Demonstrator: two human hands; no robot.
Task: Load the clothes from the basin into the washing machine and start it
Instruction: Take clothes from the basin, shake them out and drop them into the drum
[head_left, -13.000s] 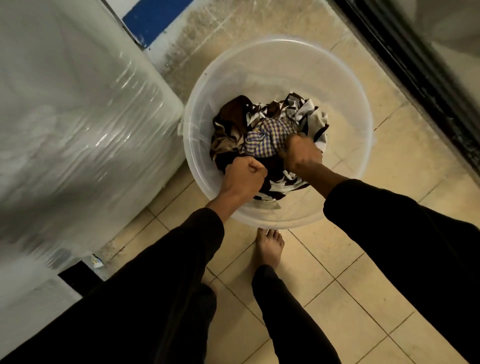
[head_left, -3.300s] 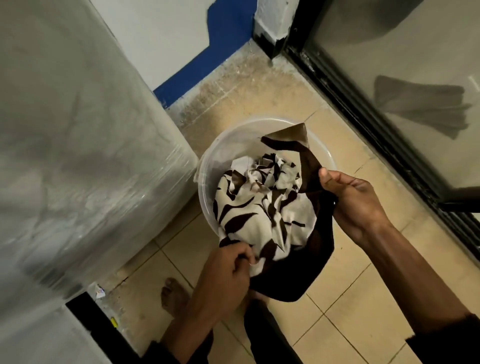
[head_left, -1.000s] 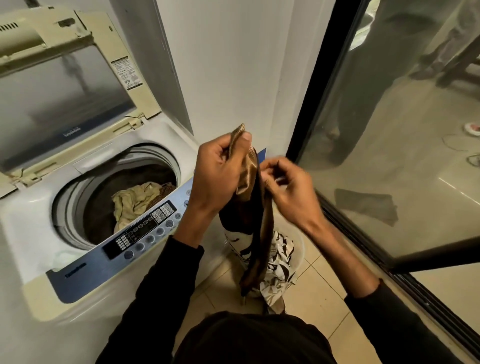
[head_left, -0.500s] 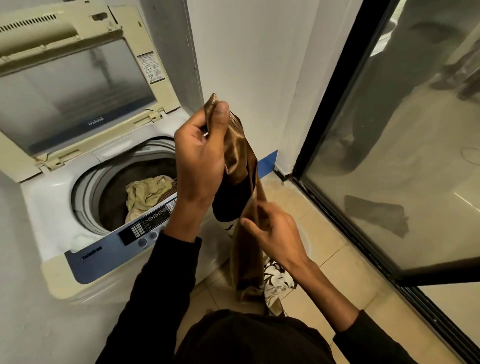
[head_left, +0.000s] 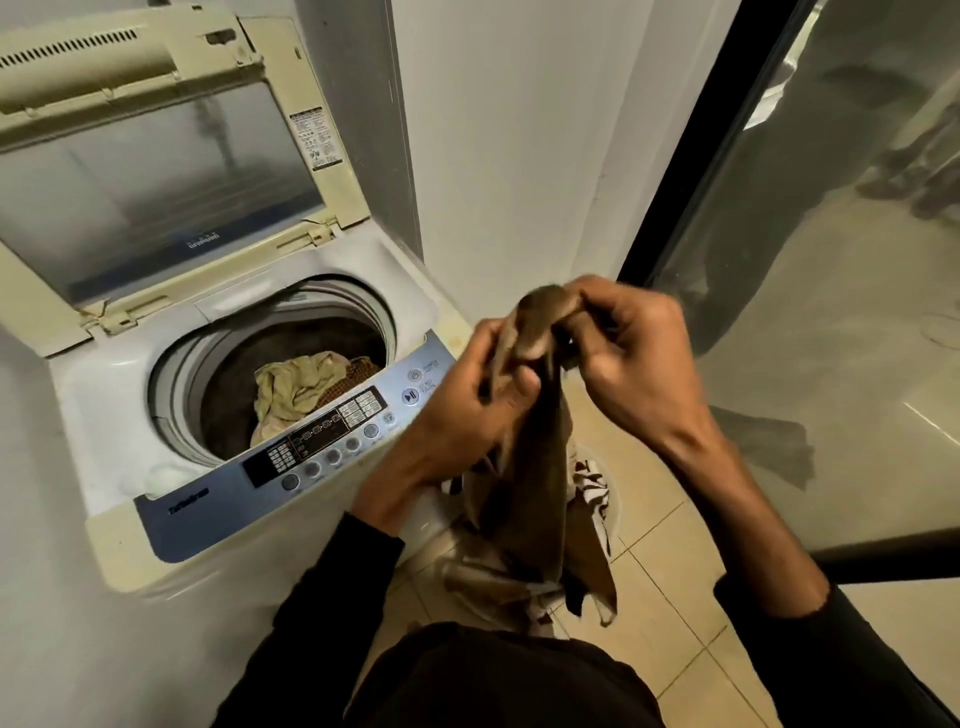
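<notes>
Both hands are up in front of the person's chest, to the right of the washing machine (head_left: 249, 415), working at the top of a brown garment (head_left: 535, 467). The left hand (head_left: 467, 400) has its fingers curled round a fold of the cloth, thumb tucked against it; the right hand (head_left: 631, 364) pinches the bunched top edge between thumb and fingertips. The picture is a bit blurred just there, so the exact hold of each finger is hard to make out. The garment hangs straight down from the two hands, its lower end trailing over the basin (head_left: 615, 499) on the tiled floor (head_left: 675, 597), where a white cloth with dark markings (head_left: 589, 483) shows beside it. The machine's lid (head_left: 156, 171) stands open, tilted back against the wall. Down in the drum (head_left: 291, 374) lies a pale yellow cloth (head_left: 296, 389) with a checked brown piece (head_left: 353, 376) touching its right side. The blue control panel (head_left: 311, 457) runs along the front edge, near the left hand. A glass door (head_left: 831, 260) in a black frame stands on the right.
</notes>
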